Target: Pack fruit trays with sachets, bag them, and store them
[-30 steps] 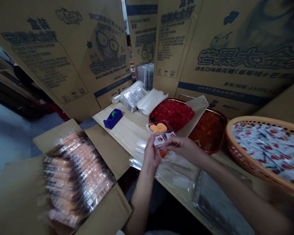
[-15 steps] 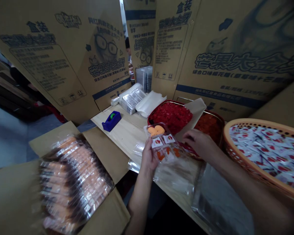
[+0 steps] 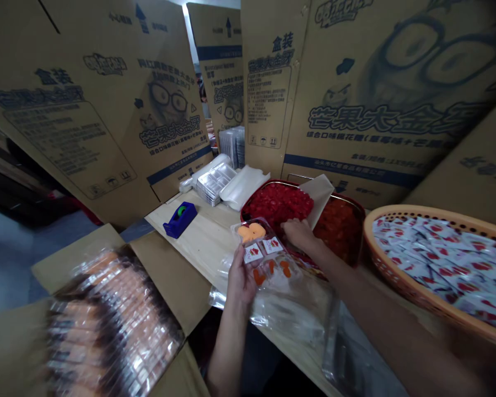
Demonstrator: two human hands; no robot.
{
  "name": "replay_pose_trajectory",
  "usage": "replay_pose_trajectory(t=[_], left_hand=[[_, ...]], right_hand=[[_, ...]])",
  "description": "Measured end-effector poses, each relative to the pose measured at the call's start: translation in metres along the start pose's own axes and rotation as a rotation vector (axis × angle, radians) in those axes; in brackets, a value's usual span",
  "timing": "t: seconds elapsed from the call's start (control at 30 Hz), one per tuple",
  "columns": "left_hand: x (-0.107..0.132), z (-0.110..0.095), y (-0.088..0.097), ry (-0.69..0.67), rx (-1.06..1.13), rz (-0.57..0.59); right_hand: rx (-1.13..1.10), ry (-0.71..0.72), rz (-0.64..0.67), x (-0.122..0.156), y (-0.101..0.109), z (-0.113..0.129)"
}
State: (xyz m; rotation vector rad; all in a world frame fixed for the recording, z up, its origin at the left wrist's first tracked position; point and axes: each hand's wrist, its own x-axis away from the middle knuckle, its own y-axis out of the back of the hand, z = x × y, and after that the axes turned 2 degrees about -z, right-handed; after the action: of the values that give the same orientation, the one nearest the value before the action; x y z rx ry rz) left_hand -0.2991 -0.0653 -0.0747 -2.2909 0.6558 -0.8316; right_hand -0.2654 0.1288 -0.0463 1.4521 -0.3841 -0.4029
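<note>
My left hand grips the near left side of a clear plastic compartment tray. In the tray lie an orange candy in the far compartment, white printed sachets in the middle and small orange-red pieces in the near part. My right hand reaches into the near side of a red-rimmed container, over the red candies. Its fingers are curled down, and whatever they hold is hidden. A whitish divider stands between the red candies and the orange-red candies.
At right, an orange basket holds many sachets. A blue tape dispenser and stacked clear trays stand on the wooden table. Lower left, an open carton holds packed trays. Large cardboard boxes wall the back.
My right hand has moved left and farther into the container, from the divider's near end to the red candies. My left hand keeps its hold on the tray. The whole view has shifted slightly.
</note>
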Motion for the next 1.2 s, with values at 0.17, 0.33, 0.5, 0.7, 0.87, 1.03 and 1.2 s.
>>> replay_pose_trajectory(t=[0.17, 0.33, 0.5, 0.7, 0.87, 1.03, 1.2], left_hand=[[0.001, 0.000, 0.000, 0.008, 0.031, -0.018], [0.002, 0.003, -0.003, 0.050, 0.053, 0.009], [0.005, 0.009, -0.008, 0.060, 0.088, 0.035], [0.009, 0.013, -0.009, 0.053, 0.111, 0.080], [0.017, 0.013, -0.018, 0.079, 0.167, 0.103], [0.026, 0.013, -0.023, 0.117, 0.205, 0.111], [0.029, 0.012, -0.020, 0.116, 0.191, 0.094]], right_hand=[[-0.117, -0.045, -0.101, 0.014, 0.008, -0.006], [-0.364, -0.055, -0.211, 0.052, 0.021, -0.007], [-0.865, -0.156, -0.381, 0.061, 0.022, -0.012], [-1.032, -0.083, -0.234, 0.084, 0.035, -0.003], [-1.126, 0.018, -0.038, 0.133, 0.035, 0.023], [-1.010, -0.010, -0.106, 0.144, 0.021, 0.029], [-0.974, 0.005, -0.260, 0.118, 0.044, 0.027]])
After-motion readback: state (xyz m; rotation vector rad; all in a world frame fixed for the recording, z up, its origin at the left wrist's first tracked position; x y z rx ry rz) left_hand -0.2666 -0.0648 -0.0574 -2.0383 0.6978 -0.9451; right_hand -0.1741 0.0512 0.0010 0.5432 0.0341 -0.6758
